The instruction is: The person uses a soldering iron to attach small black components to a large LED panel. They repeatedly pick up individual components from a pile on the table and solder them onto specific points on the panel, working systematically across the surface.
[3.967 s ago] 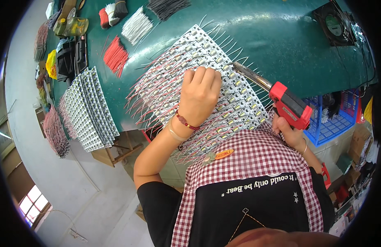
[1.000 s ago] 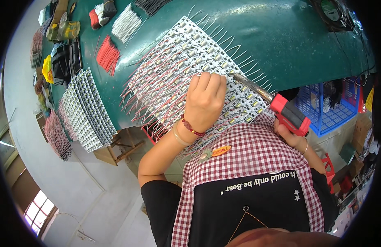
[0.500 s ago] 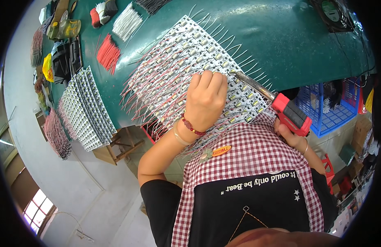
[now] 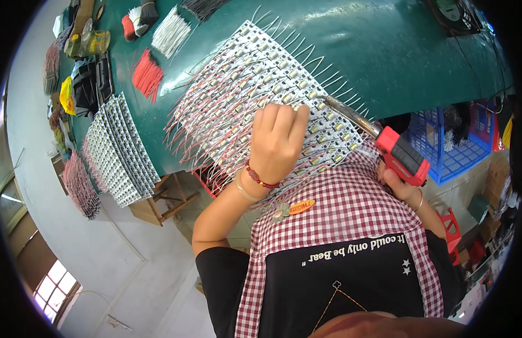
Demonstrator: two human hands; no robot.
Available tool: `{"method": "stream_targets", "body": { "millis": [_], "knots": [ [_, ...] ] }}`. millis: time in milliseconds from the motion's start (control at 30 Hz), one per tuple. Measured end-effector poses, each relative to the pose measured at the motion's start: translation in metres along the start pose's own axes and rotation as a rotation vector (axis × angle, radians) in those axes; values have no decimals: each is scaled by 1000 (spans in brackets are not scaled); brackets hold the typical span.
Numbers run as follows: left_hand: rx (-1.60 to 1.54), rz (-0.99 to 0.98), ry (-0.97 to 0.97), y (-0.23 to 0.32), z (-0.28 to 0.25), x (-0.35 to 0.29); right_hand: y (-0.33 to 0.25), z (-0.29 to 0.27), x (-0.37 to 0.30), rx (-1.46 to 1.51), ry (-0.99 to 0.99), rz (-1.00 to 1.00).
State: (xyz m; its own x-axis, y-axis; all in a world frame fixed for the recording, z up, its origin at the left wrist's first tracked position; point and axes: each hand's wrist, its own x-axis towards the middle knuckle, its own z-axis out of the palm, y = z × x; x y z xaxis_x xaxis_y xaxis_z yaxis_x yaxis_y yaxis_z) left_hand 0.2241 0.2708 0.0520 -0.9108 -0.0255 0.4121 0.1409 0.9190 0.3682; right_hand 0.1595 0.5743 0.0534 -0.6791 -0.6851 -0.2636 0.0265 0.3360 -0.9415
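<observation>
A white circuit board panel (image 4: 255,62) lies tilted on the green table, set with rows of small light modules and many thin red and white wires. My left hand (image 4: 277,132) is over the panel, knuckles up, fingers bent together; the fingertips are hidden, so what they pinch does not show. My right hand (image 4: 397,183) is closed round the grip of a red and black soldering iron (image 4: 405,155). Its metal shaft reaches leftward over the panel, with the tip close to a row of modules, right of my left hand.
Bundles of red wires (image 4: 147,76) and white wires (image 4: 171,32) lie on the green table (image 4: 385,50). A stack of wired panels (image 4: 117,152) stands at the left edge. Below the table at right is a blue plastic crate (image 4: 441,146). A black fan-like device (image 4: 455,17) sits far right.
My left hand has drawn slightly left and down, its fingers a little more spread at the knuckles. The panel and the iron's tip have shifted slightly.
</observation>
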Motion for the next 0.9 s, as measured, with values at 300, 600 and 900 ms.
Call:
{"method": "stream_targets", "body": {
  "millis": [300, 600, 900],
  "knots": [
    [-36, -15, -23, 6, 11, -5, 9, -7, -5, -113, -77, -66],
    [-60, 26, -68, 6, 7, 3, 4, 1, 1, -210, -30, -120],
    [-54, 41, -113, 1, 6, 2, 2, -1, -5, -44, -59, 20]
  ]
}}
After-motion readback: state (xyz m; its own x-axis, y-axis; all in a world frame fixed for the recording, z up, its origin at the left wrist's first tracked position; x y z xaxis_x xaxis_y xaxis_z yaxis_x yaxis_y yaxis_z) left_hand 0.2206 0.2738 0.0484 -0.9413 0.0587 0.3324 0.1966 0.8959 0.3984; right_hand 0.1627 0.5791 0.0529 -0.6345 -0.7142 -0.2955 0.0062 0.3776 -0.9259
